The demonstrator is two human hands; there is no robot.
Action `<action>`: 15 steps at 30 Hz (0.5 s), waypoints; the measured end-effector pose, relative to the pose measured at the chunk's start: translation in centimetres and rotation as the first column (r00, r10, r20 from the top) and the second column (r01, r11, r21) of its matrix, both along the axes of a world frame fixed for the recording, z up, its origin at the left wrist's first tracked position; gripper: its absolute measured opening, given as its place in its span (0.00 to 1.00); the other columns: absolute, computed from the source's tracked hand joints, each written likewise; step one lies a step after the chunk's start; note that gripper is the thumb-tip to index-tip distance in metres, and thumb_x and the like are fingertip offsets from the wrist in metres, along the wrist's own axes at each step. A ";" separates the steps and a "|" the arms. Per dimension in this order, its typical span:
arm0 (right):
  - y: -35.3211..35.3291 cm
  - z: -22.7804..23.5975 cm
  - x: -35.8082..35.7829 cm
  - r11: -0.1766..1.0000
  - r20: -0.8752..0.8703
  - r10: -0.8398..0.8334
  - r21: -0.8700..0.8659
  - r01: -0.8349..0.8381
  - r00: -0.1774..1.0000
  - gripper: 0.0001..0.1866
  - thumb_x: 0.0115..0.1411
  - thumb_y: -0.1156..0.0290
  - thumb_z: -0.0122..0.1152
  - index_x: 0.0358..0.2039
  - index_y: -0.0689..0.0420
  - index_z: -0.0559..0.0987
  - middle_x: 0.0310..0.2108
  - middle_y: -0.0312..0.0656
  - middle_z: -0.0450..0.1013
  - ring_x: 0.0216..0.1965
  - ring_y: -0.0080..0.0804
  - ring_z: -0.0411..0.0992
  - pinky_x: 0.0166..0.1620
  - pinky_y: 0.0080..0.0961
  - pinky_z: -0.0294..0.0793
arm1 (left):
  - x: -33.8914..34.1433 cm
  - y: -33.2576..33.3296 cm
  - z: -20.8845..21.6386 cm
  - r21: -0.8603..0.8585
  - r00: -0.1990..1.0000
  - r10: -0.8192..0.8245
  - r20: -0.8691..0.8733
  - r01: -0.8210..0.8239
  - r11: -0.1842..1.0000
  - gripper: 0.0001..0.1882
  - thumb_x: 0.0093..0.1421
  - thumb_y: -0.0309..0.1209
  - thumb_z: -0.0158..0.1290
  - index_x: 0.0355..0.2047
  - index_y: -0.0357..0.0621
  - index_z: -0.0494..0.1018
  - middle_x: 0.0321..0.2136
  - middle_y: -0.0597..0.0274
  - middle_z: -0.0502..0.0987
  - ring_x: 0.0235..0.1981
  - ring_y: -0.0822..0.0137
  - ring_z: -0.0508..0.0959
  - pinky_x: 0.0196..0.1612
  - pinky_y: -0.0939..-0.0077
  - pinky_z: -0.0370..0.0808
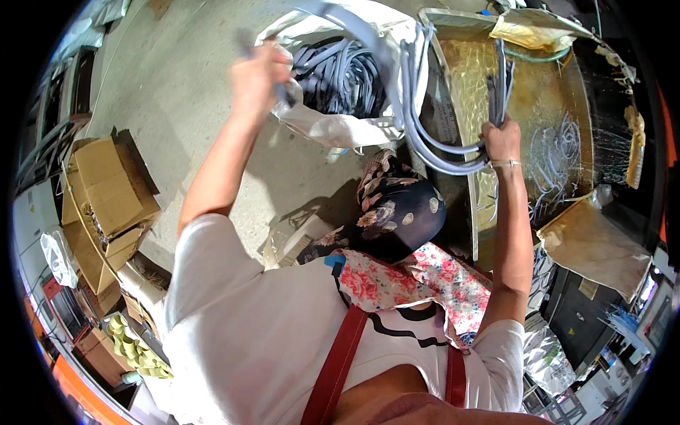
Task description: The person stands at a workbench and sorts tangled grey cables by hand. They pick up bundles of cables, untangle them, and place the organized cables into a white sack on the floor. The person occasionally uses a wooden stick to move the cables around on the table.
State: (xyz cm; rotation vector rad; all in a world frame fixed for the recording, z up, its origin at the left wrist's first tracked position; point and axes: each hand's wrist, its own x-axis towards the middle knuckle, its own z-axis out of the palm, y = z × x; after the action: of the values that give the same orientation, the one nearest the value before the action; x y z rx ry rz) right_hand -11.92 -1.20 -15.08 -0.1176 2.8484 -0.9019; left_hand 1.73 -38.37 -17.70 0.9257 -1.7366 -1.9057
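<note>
Grey plastic strips (460, 168) are hanging in a long bend just left of the right hand (501, 140), which is clamping them in a closed fist. Their cut ends are pointing away from the person above that fist, the long axis there standing nearly straight up the view; below it, the lengths are sweeping leftward, then curving up along the near side of a white sack (333, 129). Beyond and left of the fist, another stretch is arching over the sack's mouth, smeared by motion. The left hand (255, 79) is also blurring, its fingers curling around a dark piece (285, 95) that is slanting through the grip; whether this belongs to the strips, I cannot tell. Right beside the left hand, the sack is gaping open, holding a heap of coiled strips (340, 74), its rim lying between the two hands. Just right of the right hand, a shallow metal tray (538, 88) is spreading, its raised edge running close by, with thin tangled strands (556, 152) lying in it. Nearer the body from that hand, a small label (588, 287) is showing on a black cabinet (572, 319), too small for reading. Well left of the left hand, cardboard boxes (106, 180) are sitting.
</note>
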 end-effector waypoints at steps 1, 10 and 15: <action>-1.0 -0.2 -0.5 0.999 0.002 0.021 -0.039 -0.021 1.000 0.14 0.40 0.70 0.52 0.25 0.69 0.72 0.17 0.56 0.70 0.23 0.46 0.72 0.28 0.34 0.70 | 1.7 -1.0 1.9 0.156 0.972 0.199 -0.126 -0.179 0.972 0.14 0.59 0.33 0.44 0.26 0.32 0.68 0.17 0.59 0.70 0.15 0.69 0.69 0.22 0.77 0.69; -14.4 -4.4 -1.4 0.945 0.260 0.236 0.164 -0.284 0.936 0.15 0.44 0.71 0.48 0.27 0.71 0.76 0.30 0.64 0.71 0.38 0.55 0.71 0.42 0.34 0.69 | 6.1 -5.5 -5.9 0.087 0.851 0.517 0.092 -0.524 0.847 0.16 0.56 0.39 0.52 0.23 0.40 0.63 0.14 0.66 0.64 0.11 0.76 0.62 0.14 0.81 0.60; -16.3 -7.4 -2.1 0.898 0.472 0.256 0.207 -0.389 0.844 0.13 0.47 0.72 0.48 0.27 0.69 0.77 0.32 0.61 0.71 0.38 0.52 0.71 0.41 0.33 0.70 | 2.7 -0.2 -7.7 0.241 0.942 0.287 0.177 -0.324 0.915 0.21 0.47 0.46 0.61 0.20 0.42 0.66 0.14 0.67 0.66 0.10 0.77 0.61 0.12 0.82 0.57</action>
State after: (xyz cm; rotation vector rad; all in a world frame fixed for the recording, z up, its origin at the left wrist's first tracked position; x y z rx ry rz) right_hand -13.98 -17.51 -22.47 -0.3142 2.4009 -0.3634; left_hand 4.48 -38.57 -25.39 1.3714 -1.3219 -1.9278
